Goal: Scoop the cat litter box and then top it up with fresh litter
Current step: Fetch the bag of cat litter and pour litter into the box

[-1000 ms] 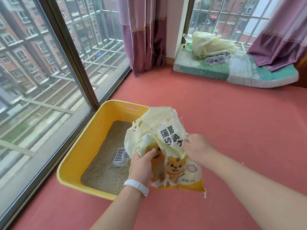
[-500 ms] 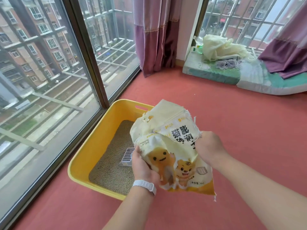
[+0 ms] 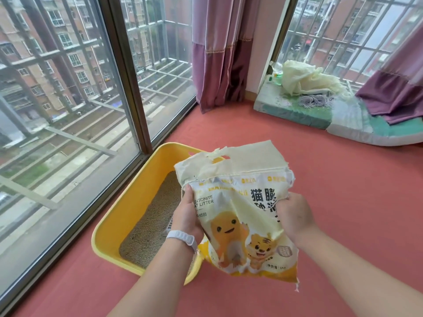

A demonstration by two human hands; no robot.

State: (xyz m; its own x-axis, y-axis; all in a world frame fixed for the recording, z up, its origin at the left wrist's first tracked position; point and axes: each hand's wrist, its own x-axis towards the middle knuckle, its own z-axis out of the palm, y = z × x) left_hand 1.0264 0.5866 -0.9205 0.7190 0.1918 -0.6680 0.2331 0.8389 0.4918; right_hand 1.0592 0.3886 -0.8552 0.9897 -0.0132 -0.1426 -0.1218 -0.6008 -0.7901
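Gripping the litter bag by its two side edges, my left hand and right hand curled on it, above the yellow litter box beside the window, open red floor to my right.

Head view, steeply down, near hands

Lived-in flat, high up: barred floor-to-ceiling windows onto apartment blocks left of the grip, purple fabric curtains beyond it, worn green foam mattress on red floor.
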